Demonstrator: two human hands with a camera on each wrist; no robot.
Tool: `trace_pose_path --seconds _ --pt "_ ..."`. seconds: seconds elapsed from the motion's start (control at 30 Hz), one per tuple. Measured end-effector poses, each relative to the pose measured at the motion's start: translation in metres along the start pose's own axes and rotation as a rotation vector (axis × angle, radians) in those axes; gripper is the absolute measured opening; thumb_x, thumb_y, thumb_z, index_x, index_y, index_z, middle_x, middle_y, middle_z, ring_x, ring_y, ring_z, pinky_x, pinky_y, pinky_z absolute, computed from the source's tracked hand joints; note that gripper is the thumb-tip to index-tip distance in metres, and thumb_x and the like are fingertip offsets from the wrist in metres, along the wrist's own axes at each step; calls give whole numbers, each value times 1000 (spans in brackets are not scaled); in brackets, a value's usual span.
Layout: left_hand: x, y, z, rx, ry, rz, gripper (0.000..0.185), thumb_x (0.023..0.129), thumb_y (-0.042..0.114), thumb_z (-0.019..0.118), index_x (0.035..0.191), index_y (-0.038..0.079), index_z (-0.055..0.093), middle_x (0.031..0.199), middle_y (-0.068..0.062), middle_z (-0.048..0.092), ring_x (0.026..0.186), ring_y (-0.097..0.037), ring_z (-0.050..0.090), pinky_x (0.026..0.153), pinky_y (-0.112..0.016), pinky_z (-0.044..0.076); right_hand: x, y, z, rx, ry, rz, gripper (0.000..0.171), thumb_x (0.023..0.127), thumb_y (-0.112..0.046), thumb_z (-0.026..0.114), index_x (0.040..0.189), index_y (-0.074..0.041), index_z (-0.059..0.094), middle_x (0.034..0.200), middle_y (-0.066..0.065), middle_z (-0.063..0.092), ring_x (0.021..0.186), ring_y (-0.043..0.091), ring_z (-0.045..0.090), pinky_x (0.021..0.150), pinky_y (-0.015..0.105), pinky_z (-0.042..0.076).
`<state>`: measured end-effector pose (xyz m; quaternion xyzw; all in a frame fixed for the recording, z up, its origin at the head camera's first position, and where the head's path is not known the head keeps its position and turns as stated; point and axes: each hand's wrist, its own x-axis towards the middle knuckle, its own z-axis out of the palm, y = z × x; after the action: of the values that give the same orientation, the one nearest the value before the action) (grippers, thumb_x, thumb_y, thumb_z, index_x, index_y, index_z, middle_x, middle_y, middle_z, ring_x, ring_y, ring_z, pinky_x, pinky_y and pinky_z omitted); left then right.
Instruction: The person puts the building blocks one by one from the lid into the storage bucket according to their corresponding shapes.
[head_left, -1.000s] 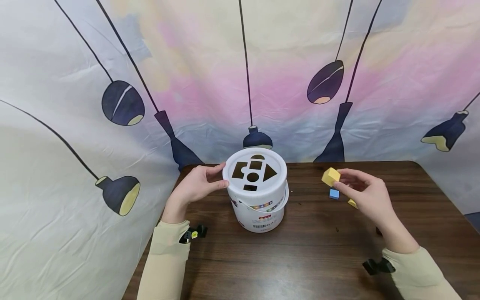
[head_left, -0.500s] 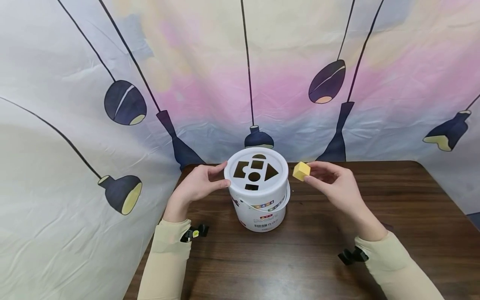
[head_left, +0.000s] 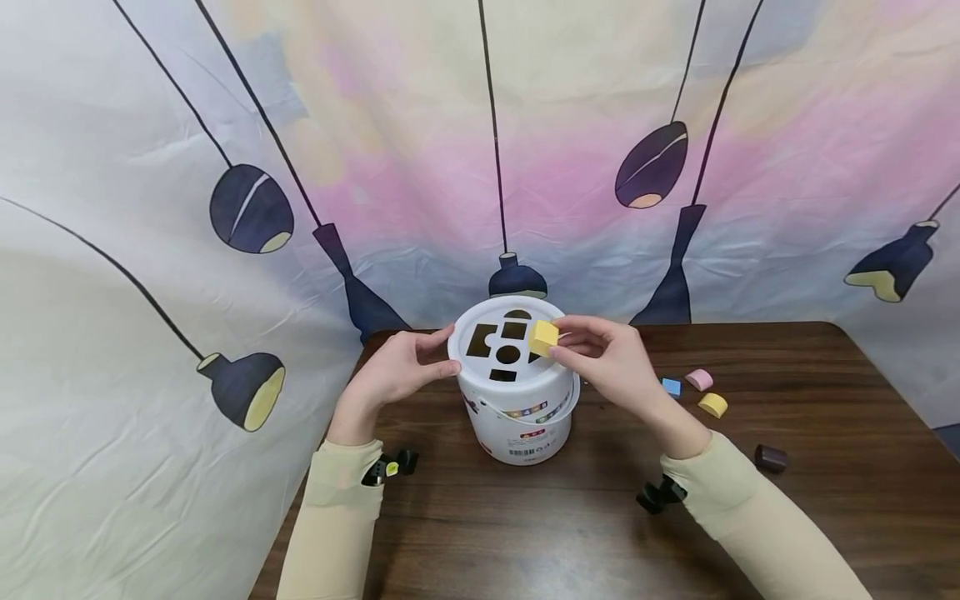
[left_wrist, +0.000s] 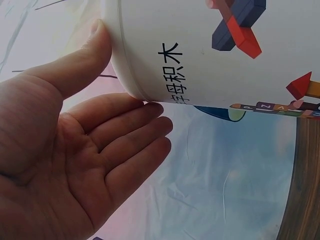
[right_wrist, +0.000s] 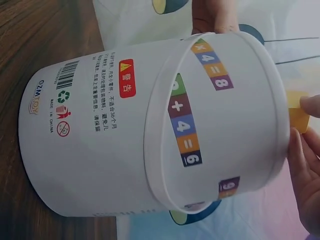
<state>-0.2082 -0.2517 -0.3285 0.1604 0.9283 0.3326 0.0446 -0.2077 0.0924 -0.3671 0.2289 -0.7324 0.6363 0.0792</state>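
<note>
Head view: white bucket [head_left: 517,429] upright on desk [head_left: 592,533], between the hands. Left hand [head_left: 387,367] has thumb and forefinger spread against the rim of its lid [head_left: 472,367]. Right hand [head_left: 611,362] pinches yellow block [head_left: 543,338] over the lid, partly covering the triangular opening; contact between block and lid cannot be told. To the right of the right hand: blue block [head_left: 671,387], pink piece [head_left: 700,380], rounded yellow piece [head_left: 713,405]; dark cylinder [head_left: 771,458] beside the right sleeve [head_left: 720,483].

Left wrist view: left thumb and forefinger at the rim, remaining fingers extended, palm bare.

Right wrist view: yellow block between right thumb and fingers, at the lid end; handle [right_wrist: 155,145] hangs against the bucket wall.
</note>
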Motion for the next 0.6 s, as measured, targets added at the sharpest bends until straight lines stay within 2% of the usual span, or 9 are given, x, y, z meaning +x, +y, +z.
trace_pose_path --seconds 0.1,0.23,0.53,0.6 --pt "0 -1 1 -3 2 5 72 97 41 82 158 18 52 157 -6 54 101 -24 61 88 -41 46 7 0 6 -24 -15 6 40 92 -12 87 129 -4 76 110 11 79 96 21 78 85 31 61" --pt "0 -1 1 -11 2 11 72 97 40 82 159 17 52 157 -5 54 120 -21 61 93 -41 47 18 -1 11 -75 -28 6 40 92 -13 88 129 -5 77 111 11 79 96 23 78 83 31 61" --pt "0 -1 1 -20 -1 2 71 97 39 82 158 17 52 157 -6 54 101 -20 60 89 -41 46 41 0 19 -155 -48 18 39 92 -15 87 128 -6 77 119 10 78 100 23 78 83 32 62" --pt "0 -1 1 -23 -4 -2 72 97 40 82 159 18 51 149 -11 63 79 -19 55 85 -40 46 45 0 21 -180 -52 29 38 92 -15 87 127 -6 77 118 9 78 99 22 78 83 34 62"
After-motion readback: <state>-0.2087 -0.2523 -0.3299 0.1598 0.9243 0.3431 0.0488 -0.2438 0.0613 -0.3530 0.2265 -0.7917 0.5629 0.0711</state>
